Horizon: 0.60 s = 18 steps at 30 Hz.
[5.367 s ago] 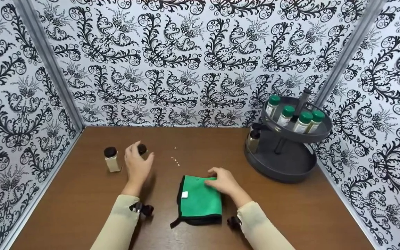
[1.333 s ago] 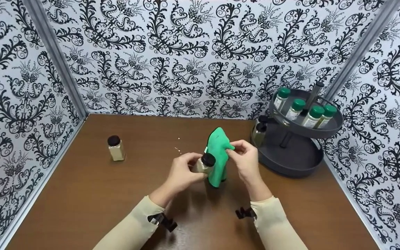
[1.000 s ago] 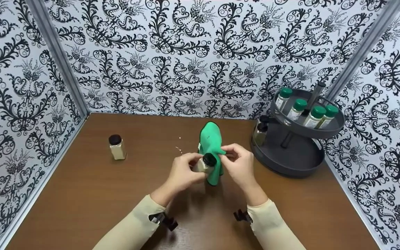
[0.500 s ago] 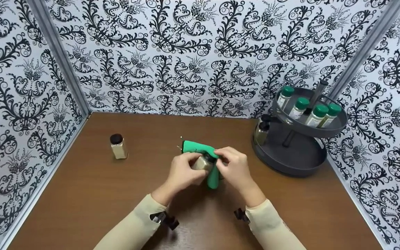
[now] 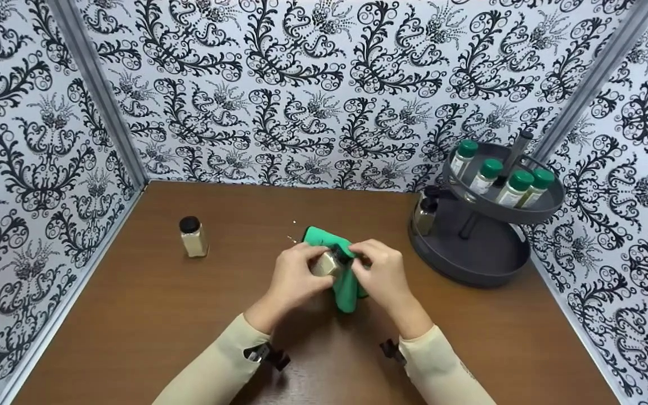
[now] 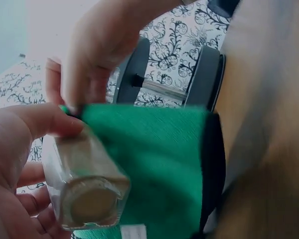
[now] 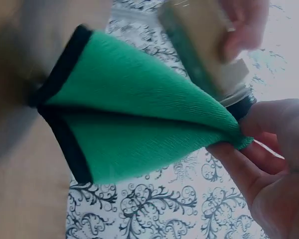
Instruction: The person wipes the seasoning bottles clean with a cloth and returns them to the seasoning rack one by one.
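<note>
In the head view my left hand (image 5: 296,275) holds a small square spice jar (image 5: 325,265), tilted, above the middle of the table. Its beige contents and clear base (image 6: 92,199) show in the left wrist view. My right hand (image 5: 383,273) pinches a folded green cloth (image 5: 346,295) with a black border, close against the jar's dark cap end. From the right wrist, the cloth (image 7: 134,94) hangs from the fingertips in a fold, and part of the black cap (image 7: 241,105) shows beside it. The cloth hides much of the cap in the head view.
Another black-capped jar (image 5: 194,241) stands on the table at left. A dark two-tier round tray (image 5: 473,277) is at right, with several green-capped jars (image 5: 512,188) on top and dark-capped jars (image 5: 426,218) below. White crumbs (image 5: 291,239) lie behind the cloth.
The cloth, earlier flat on the table, is now lifted in my right hand. My left hand has brought the jar rightward to it. Lately the cloth has swung against the cap and the jar has tipped.
</note>
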Tool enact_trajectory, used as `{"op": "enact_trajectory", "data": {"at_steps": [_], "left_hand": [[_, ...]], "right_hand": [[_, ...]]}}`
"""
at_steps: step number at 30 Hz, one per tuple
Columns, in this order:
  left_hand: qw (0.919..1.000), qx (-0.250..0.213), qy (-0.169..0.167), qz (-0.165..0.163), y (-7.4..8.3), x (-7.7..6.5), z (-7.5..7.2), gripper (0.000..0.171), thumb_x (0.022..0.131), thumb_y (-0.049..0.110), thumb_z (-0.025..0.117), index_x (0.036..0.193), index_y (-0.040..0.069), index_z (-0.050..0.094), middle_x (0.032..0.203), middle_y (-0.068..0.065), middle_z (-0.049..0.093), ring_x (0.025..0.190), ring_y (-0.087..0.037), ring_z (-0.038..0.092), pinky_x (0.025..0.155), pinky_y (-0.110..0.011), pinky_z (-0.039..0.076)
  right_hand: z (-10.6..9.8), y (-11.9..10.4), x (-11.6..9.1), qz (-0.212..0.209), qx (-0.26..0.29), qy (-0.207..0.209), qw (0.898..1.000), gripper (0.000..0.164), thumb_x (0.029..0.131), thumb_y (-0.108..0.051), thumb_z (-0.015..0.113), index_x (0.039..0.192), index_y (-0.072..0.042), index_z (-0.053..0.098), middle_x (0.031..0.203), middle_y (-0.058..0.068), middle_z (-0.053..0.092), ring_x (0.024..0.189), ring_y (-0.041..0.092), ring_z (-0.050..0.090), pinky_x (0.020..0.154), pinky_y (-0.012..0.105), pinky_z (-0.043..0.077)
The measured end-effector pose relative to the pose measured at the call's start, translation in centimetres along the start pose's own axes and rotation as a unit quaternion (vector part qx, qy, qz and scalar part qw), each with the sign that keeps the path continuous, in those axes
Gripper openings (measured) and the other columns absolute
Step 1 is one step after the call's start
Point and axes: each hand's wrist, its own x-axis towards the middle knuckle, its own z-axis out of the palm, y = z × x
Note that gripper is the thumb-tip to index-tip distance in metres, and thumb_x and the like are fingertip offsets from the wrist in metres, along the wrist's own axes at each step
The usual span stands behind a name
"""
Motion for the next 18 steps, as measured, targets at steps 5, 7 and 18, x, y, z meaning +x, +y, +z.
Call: {"op": "enact_trajectory", "data": {"at_steps": [5, 7, 18], "left_hand": [[0.9987, 0.041, 0.018, 0.024, -0.05, 0.01, 0.18, 0.049, 0.067, 0.018, 0.087, 0.115, 0.011, 0.082, 0.100, -0.004, 0.076, 0.081, -0.016, 0.064, 0.068, -0.028, 0.052], [0.9976, 0.052, 0.035, 0.032, -0.06, 0.05, 0.08, 0.050, 0.066, 0.019, 0.088, 0.116, 0.010, 0.082, 0.099, -0.004, 0.076, 0.080, -0.017, 0.064, 0.067, -0.029, 0.052], [0.9931, 0.086, 0.060, 0.052, -0.02, 0.03, -0.11, 0.052, 0.067, 0.018, 0.092, 0.117, 0.011, 0.082, 0.098, -0.004, 0.077, 0.082, -0.021, 0.066, 0.068, -0.034, 0.055]], "right_hand": [[-0.15, -0.53, -0.14, -0.061, -0.008, 0.022, 0.998, 0.026, 0.077, 0.011, 0.077, 0.098, -0.005, 0.082, 0.095, 0.007, 0.080, 0.090, 0.021, 0.078, 0.077, 0.033, 0.065], [0.05, -0.56, -0.17, -0.062, -0.013, 0.020, 0.998, 0.026, 0.077, 0.010, 0.078, 0.099, -0.004, 0.082, 0.096, 0.007, 0.080, 0.092, 0.022, 0.078, 0.080, 0.033, 0.065], [0.77, -0.99, -0.31, -0.096, -0.058, 0.048, 0.993, 0.026, 0.076, 0.012, 0.078, 0.096, -0.003, 0.081, 0.096, 0.009, 0.079, 0.090, 0.024, 0.077, 0.079, 0.036, 0.065]]}}
